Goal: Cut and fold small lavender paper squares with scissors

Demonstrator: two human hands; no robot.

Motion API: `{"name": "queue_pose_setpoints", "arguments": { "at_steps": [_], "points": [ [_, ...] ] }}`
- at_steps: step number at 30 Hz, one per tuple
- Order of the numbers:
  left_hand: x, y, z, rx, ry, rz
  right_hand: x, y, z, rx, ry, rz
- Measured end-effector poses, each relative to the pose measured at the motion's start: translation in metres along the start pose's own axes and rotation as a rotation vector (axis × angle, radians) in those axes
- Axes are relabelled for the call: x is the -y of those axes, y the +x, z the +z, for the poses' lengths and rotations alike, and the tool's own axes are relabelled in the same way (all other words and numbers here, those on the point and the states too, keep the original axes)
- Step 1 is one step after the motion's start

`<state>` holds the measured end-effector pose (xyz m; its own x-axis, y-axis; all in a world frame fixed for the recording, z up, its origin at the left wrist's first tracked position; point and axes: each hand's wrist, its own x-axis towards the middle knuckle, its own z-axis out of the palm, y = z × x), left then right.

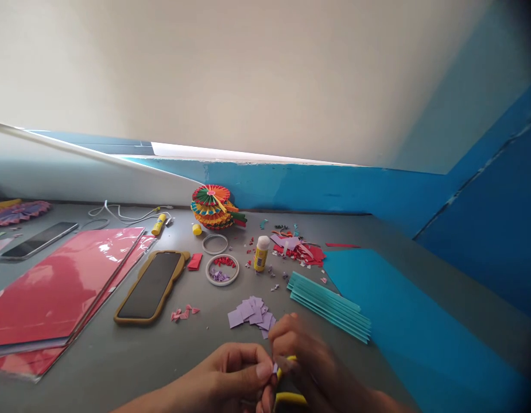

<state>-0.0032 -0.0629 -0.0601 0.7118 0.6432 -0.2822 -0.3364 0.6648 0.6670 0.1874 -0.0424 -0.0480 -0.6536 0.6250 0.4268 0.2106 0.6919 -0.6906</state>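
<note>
Grey table's [174, 355] round dish [207, 271] holds red and purple scraps [220, 276].

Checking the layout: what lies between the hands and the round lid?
Head view: purple squares lie piled between the lid and the left hand, pinching a purple scrap, and right hand, gripping a yellow tool.

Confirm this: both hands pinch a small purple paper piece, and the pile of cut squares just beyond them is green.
Wrong in one respect: the head view shows the pile of cut squares is purple, not green. The left hand and right hand do pinch a small purple paper piece.
</note>
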Motion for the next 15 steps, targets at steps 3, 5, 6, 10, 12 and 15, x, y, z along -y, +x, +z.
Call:
{"name": "queue_pose_setpoints", "arguments": {
  "at_steps": [3, 5, 6, 10, 12, 15],
  "points": [
    [-0.0029, -0.0009, 0.0034, -0.062, 0.18, 0.098, 0.0049, 0.0036, -0.0035, 0.067, 0.046, 0.129],
    [-0.0022, -0.0004, 0.0031, -0.095, 0.341, 0.159, 0.0081, 0.0048, -0.0041, 0.108, 0.024, 0.205],
    [-0.0014, -0.0002, 0.0022, -0.096, 0.41, 0.181, 0.0087, 0.0047, -0.0035, 0.116, 0.003, 0.214],
    [0.0004, -0.0011, -0.0019, -0.052, 0.6, 0.227, 0.0039, 0.0012, 0.0016, 0.166, -0.107, 0.187],
    [-0.0015, -0.0028, -0.0021, -0.055, 0.714, 0.236, 0.0012, 0.0001, 0.0039, 0.206, -0.169, 0.181],
    [-0.0062, -0.0058, 0.0005, -0.091, 0.907, 0.268, 0.0024, 0.001, 0.005, 0.231, -0.242, 0.189]
  ]
}}
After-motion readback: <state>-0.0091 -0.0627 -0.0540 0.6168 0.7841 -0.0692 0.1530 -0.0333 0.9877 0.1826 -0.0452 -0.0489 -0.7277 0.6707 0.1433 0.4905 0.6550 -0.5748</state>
